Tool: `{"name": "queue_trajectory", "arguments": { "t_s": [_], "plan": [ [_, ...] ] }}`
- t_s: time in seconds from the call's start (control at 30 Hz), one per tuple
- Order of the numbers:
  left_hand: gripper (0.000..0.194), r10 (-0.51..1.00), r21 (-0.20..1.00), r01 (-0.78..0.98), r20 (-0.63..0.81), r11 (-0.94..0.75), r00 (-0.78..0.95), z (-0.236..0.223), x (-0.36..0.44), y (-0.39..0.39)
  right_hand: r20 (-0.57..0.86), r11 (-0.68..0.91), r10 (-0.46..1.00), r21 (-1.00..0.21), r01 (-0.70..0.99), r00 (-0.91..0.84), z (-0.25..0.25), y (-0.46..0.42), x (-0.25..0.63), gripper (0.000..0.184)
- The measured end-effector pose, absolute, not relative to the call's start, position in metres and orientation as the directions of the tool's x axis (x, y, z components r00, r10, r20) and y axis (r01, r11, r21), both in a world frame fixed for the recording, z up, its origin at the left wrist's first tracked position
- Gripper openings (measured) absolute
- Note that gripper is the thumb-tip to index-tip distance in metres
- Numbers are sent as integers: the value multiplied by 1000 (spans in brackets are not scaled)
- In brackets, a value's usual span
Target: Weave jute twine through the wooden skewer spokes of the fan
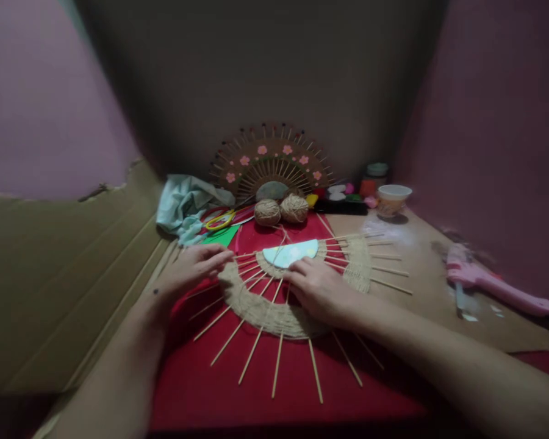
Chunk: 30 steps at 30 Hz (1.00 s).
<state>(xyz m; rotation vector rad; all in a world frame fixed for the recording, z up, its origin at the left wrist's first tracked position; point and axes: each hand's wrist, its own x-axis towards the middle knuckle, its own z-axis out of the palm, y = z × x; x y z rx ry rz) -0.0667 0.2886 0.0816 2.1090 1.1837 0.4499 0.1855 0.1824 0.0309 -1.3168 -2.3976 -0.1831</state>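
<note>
1. My left hand (201, 262) is at the left end of the woven fan (268, 314), fingers held close together and slightly bent; I cannot tell whether the fingertips pinch a stick or the twine there.
2. My right hand (320, 286) lies over the inner part of the fan, its fingers curled at the lower edge of the pale blue half-disc (299, 250); whether it is pinching anything I cannot tell.
3. The fan lies flat between and beneath my hands, its bare sticks spreading towards me and out to both sides, with a broad band of twine woven across them. My right hand and forearm hide part of that band.
4. Most of the fan rests on a red cover (201, 384); the stick ends on its right reach over a brown sheet (421, 305).
5. Just beyond the half-disc sit two touching balls of twine, the left ball (267, 213) and the right ball (294, 208), a strand trailing from them towards the fan.
6. Behind them stands a flowered fan (287, 150) with pink blossoms.
7. The cup (393, 194), beyond the fan to my right, has an orange pattern on its side, too blurred to read as lettering. Markings on the jar (377, 169) beside it and the pink glue gun (489, 280) are also too unclear to read.
</note>
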Motion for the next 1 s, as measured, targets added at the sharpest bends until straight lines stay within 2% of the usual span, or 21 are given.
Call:
{"name": "queue_trajectory", "arguments": {
  "t_s": [0.07, 0.13, 0.2, 0.23, 0.37, 0.53, 0.63, 0.7, 0.83, 1.0],
  "plan": [
    [34, 733, 718, 584, -151, -380, 663, 90, -63, 278, 422, 522, 794, -104, 846, -438, 32, 182, 188, 27],
    [29, 575, 692, 553, -240, -463, 782, 96, -58, 267, 438, 541, 781, -117, 833, -446, 33, 181, 188, 28],
    [28, 428, 665, 548, -358, -507, 830, 99, -52, 259, 446, 574, 759, -119, 810, -473, 34, 178, 186, 28],
    [30, 405, 639, 556, -385, -532, 830, 99, -49, 256, 446, 593, 749, -124, 796, -489, 35, 176, 185, 29],
    [32, 490, 490, 612, -367, -622, 791, 94, -42, 252, 415, 659, 723, -177, 731, -552, 39, 170, 180, 32],
    [28, 597, 434, 677, -327, -594, 733, 91, -40, 252, 407, 684, 717, -256, 683, -566, 37, 166, 177, 32],
    [20, 548, 465, 669, -386, -580, 743, 89, -39, 251, 427, 690, 716, -312, 654, -552, 33, 166, 177, 30],
    [15, 518, 492, 630, -360, -601, 776, 87, -39, 252, 434, 698, 711, -344, 628, -553, 31, 166, 177, 28],
    [13, 595, 491, 630, -252, -601, 763, 85, -40, 255, 398, 704, 710, -376, 602, -581, 32, 166, 179, 26],
    [12, 677, 568, 690, -288, -448, 677, 83, -47, 263, 331, 719, 694, -347, 602, -639, 33, 163, 177, 24]
  ]
}}
